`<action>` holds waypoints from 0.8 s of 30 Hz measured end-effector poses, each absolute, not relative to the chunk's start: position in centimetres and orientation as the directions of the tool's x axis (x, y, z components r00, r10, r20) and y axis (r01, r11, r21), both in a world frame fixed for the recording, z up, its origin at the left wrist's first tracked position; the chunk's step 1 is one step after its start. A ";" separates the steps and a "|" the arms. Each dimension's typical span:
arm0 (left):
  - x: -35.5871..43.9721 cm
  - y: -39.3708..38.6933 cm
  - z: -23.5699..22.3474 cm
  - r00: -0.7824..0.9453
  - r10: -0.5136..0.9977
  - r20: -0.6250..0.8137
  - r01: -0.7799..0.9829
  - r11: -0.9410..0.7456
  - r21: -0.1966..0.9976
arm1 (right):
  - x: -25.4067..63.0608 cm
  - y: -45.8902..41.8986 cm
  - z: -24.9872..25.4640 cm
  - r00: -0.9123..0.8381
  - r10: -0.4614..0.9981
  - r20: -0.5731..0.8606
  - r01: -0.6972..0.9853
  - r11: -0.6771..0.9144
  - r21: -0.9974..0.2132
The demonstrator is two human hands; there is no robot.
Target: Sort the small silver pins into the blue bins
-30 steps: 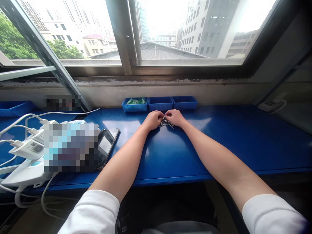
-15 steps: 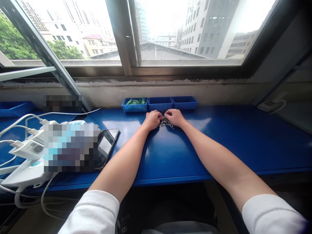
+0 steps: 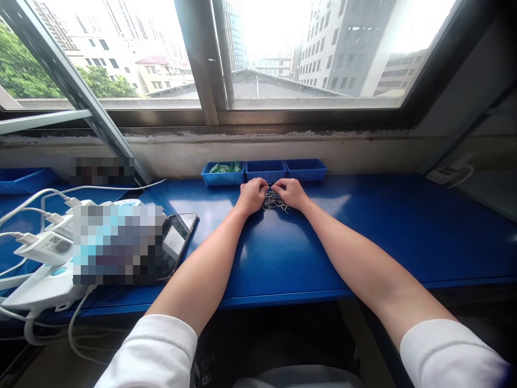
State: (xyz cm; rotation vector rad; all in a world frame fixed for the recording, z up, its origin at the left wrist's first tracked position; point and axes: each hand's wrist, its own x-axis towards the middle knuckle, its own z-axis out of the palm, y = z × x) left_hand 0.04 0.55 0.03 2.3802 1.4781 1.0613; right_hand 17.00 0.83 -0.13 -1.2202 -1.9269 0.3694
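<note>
The pile of thin metal pieces [image 3: 275, 203] lies on the table [image 3: 278, 258] between the two hands, on the near side of their fingertips. The left hand [image 3: 252, 195] borders it on one side and the right hand [image 3: 293, 193] on the other — both so close that neither can be called nearer. The pile has no clear long axis of its own: the slim rods cross at many angles, a few poking out toward the wearer, on the side away from the bins.

Both hands are curled, thumbs and forefingers brought in toward each other over the far edge of the pile, the two sets of fingertips nearly meeting. Whether either one pinches a single piece there is too small to tell.

Beyond the fingertips stands the middle blue bin [image 3: 264, 176], with the bin of green items [image 3: 207, 179] out past the left hand and the right-hand blue bin [image 3: 309, 175] past the right hand. A phone [image 3: 177, 242] lies to the left of the left forearm.

Compared with half a second ago, the left fingers sit a little farther from the wearer, the gap between the fingertips has narrowed, and more of the pile shows beside the left hand — the bins and phone are where they were.
</note>
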 end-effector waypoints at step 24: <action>-0.1 0.8 -0.1 0.133 0.846 0.517 0.811 -0.393 0.434 | 18.3 1.3 0.4 0.062 0.759 0.648 0.667 0.452 -0.593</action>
